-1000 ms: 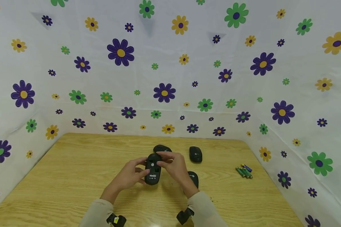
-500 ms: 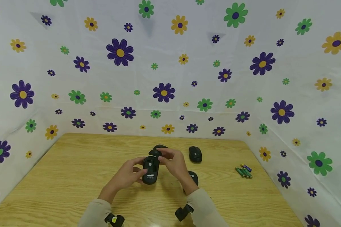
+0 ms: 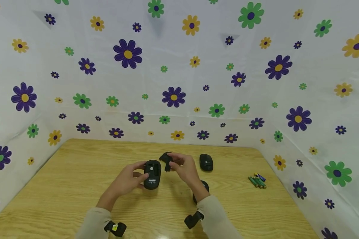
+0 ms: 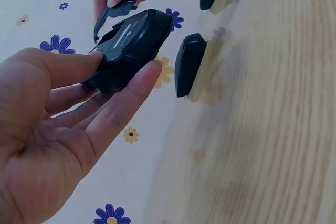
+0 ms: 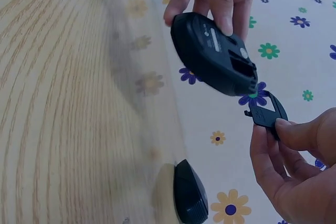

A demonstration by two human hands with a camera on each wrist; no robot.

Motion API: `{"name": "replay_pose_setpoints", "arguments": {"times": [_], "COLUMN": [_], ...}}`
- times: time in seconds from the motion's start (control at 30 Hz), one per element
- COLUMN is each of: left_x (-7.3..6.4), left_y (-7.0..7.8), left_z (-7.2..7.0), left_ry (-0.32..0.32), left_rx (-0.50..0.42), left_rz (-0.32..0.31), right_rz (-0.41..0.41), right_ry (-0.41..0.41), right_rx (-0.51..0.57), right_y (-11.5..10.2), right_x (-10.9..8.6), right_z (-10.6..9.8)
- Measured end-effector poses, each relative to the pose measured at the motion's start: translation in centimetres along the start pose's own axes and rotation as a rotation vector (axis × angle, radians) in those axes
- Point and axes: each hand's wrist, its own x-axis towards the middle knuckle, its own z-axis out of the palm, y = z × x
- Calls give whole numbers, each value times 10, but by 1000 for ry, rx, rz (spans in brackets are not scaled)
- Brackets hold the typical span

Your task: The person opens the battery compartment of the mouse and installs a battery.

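My left hand [image 3: 127, 179] grips a black computer mouse [image 3: 152, 182] by its side, its underside with label and battery slot turned up. In the right wrist view the open battery slot [image 5: 241, 66] shows at one end of the mouse. Between thumb and fingers my right hand [image 3: 183, 167] pinches the mouse's black battery cover [image 3: 168, 166], a curved piece with a flat tongue. Cover and mouse are apart, with a small gap between them. Whether a battery lies in the slot I cannot tell.
Another black mouse [image 3: 206, 162] sits on the wooden table [image 3: 77, 172] behind my right hand. One more mouse [image 3: 205, 186] is partly hidden by my right wrist. Several green batteries [image 3: 257, 181] and a blue one [image 3: 259, 177] lie at the right. A flowered cloth [image 3: 173, 76] surrounds the table.
The battery cover has come off the mouse in my right hand. My left hand has shifted left with the mouse, widening the gap between the two.
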Motion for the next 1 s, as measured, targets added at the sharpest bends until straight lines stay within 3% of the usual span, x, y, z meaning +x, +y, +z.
{"name": "replay_pose_setpoints", "arguments": {"times": [0.33,0.63,1.0], "left_x": [-3,-7,-11], "left_y": [1,3,5], "left_z": [-18,-29,-39], "left_ry": [30,26,39], "left_rx": [18,28,21], "left_rz": [-1,13,-1], "right_rz": [86,45,95], "right_ry": [-21,-92,-192], "right_rx": [-12,-88,-148], "right_y": [18,26,24], "right_x": [7,12,22], "right_z": [11,23,39]}}
